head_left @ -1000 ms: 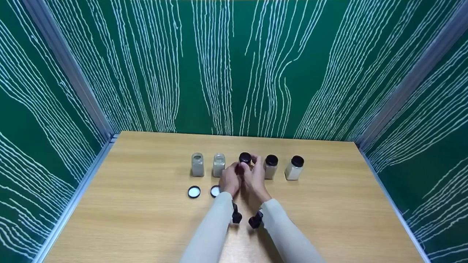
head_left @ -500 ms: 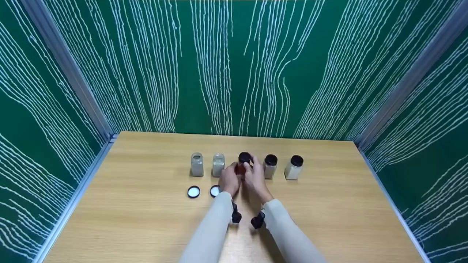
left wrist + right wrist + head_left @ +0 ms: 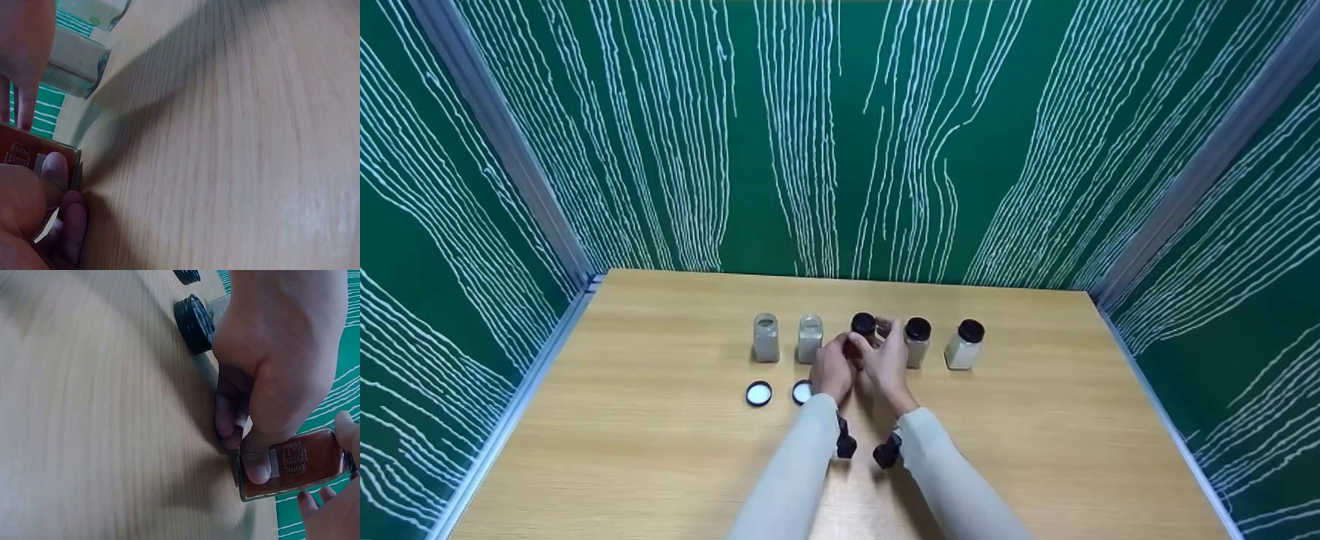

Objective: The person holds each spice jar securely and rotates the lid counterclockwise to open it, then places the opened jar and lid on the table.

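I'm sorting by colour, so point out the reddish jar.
The middle jar of the five, gripped by the left hand; its reddish body stands out, as the other four jars have pale bodies.

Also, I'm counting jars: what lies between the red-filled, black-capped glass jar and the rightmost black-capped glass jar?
The head view shows the right hand and one pale, square, black-capped glass jar between them.

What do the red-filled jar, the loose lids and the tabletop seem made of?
Red-filled jar: probably glass, smooth and glossy, with transparent edges. Loose lids: black plastic or coated metal, slightly shiny, ridged sides. Tabletop: wood or wood-look laminate, satin, with visible grain.
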The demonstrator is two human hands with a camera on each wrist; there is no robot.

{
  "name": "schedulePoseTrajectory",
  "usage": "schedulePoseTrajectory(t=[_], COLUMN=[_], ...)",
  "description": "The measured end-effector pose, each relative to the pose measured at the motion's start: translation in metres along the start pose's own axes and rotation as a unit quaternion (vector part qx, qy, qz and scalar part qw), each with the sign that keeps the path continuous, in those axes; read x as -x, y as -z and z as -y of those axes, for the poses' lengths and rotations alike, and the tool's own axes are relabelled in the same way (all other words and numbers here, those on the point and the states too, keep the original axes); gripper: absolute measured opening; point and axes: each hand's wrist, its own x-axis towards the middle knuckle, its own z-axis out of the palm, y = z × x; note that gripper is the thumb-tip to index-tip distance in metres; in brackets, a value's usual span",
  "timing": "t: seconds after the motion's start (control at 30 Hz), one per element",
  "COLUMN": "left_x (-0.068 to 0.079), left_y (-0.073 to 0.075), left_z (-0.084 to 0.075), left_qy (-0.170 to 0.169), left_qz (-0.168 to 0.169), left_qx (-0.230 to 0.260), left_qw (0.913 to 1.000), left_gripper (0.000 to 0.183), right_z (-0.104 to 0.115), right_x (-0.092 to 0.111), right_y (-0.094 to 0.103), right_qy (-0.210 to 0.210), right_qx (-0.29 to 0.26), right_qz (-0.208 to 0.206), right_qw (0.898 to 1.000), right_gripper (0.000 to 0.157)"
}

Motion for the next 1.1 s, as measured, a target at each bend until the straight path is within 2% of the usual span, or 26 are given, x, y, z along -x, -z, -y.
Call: schedulePoseTrajectory(t=[0.1,0.27,0.47,0.57,0.63,0.77,0.93,1.0,1.1], left_x=[0.0011,0.0017,0.003,0.0037,0.0037,0.0029,0.002,0.0017,0.0008], left_y=[-0.0005,0.0019,0.004,0.0042,0.0039,0.0023,0.0005,0.0005,0.0012], left_z=[-0.0003,-0.003,-0.0041,-0.0032,-0.0026,-0.0013,-0.0006,-0.0008,-0.0016], left_qy=[0.001,0.004,-0.006,-0.014,-0.012,-0.007,-0.008,-0.008,-0.009], left_qz=[0.002,0.009,0.008,0.005,0.005,0.001,0.0,0.0,0.0], left_qx=[-0.006,-0.008,-0.002,-0.008,-0.006,-0.005,-0.011,-0.013,-0.013], left_qw=[1.0,0.9999,0.9999,0.9999,0.9999,1.0,0.9999,0.9999,0.9999], left_gripper=[0.033,0.03,0.035,0.033,0.033,0.031,0.029,0.03,0.034], right_z=[-0.0003,0.0033,0.0056,0.0045,0.0042,0.0039,0.0044,0.0047,0.0059], right_x=[0.0014,0.0019,0.0017,0.002,0.0025,0.0019,0.0016,0.0015,0.0002], right_y=[0.0002,0.0032,0.0079,0.0085,0.0078,0.0037,-0.0005,-0.001,0.0], right_qy=[-0.001,-0.008,0.011,0.009,-0.008,-0.025,-0.019,-0.019,-0.013], right_qx=[0.005,0.01,0.044,0.033,0.014,0.008,0.023,0.026,0.031], right_qz=[0.002,0.051,0.082,0.09,0.094,0.074,0.021,0.017,0.035], right_qw=[1.0,0.999,0.996,0.995,0.995,0.997,0.999,0.999,0.999], right_gripper=[0.049,0.041,0.044,0.048,0.052,0.059,0.054,0.05,0.044])
